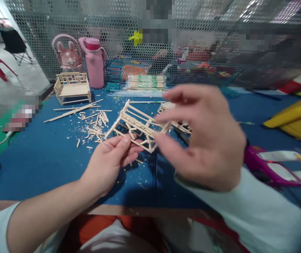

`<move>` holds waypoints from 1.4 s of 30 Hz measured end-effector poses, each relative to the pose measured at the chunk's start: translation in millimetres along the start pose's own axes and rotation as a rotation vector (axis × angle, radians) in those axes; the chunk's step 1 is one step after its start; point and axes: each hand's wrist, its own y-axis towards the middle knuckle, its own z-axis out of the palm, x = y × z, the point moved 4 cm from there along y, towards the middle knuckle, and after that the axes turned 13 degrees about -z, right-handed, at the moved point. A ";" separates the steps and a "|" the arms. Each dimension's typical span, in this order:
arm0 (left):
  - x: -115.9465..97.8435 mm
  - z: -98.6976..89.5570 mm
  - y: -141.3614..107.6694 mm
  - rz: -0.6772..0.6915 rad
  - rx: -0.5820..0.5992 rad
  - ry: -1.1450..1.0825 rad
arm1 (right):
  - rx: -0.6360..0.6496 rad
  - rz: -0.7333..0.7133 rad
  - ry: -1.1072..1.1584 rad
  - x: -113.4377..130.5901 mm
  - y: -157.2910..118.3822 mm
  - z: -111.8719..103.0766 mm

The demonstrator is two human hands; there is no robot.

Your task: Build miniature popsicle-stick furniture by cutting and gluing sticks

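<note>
My left hand [105, 158] pinches a small frame of thin wooden sticks [136, 123] between thumb and fingers, by its lower edge. The frame is tilted above the table and looks like miniature furniture. At its right end hovers my right hand [205, 140], blurred, with thumb and fingers apart; the frame's corner shows in the gap between them. Partly behind that hand lies another stick-built piece [166, 107]. Short cut sticks [100, 119] and crumbs are scattered left of the frame, beside a few longer sticks [74, 110].
A finished-looking miniature bench [73, 88] stands at the back left, near a pink bottle [94, 66]. Bundled sticks [146, 82] lie by the perforated metal screen [119, 21]. To the right are a purple tool [258, 158] and a yellow object [295, 119] on the blue table [47, 161].
</note>
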 end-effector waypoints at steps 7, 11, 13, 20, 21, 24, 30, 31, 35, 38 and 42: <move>21.6 5.8 0.3 0.018 0.049 -0.148 | 0.057 -0.023 -0.104 17.1 -43.7 24.4; 31.9 11.1 0.6 0.043 0.035 -0.235 | 0.028 -0.007 -0.087 11.5 -47.5 26.0; 34.2 12.7 1.0 0.060 0.032 -0.248 | 0.034 0.008 -0.074 10.1 -49.3 26.3; 34.8 12.1 2.6 0.093 0.019 -0.259 | 0.024 -0.022 -0.057 11.2 -49.7 28.6; 35.2 12.0 2.8 0.091 0.020 -0.264 | 0.022 -0.024 -0.058 11.3 -49.6 28.8; 35.8 11.9 3.8 0.119 0.028 -0.276 | 0.008 -0.035 -0.067 11.3 -49.9 29.3; 36.0 10.0 5.6 0.173 0.017 -0.312 | -0.030 -0.051 -0.081 11.1 -51.3 30.1; 36.4 9.7 5.8 0.178 0.015 -0.320 | -0.035 -0.047 -0.082 11.1 -51.3 30.2; 37.8 9.7 7.0 0.227 0.027 -0.317 | -0.049 -0.027 -0.068 11.3 -50.9 30.2; 39.0 11.6 9.5 0.240 0.018 -0.323 | -0.063 -0.021 -0.044 9.2 -50.5 28.6; 44.8 12.6 1.5 0.165 -0.027 -0.275 | -0.061 -0.033 0.000 -1.7 -50.7 24.1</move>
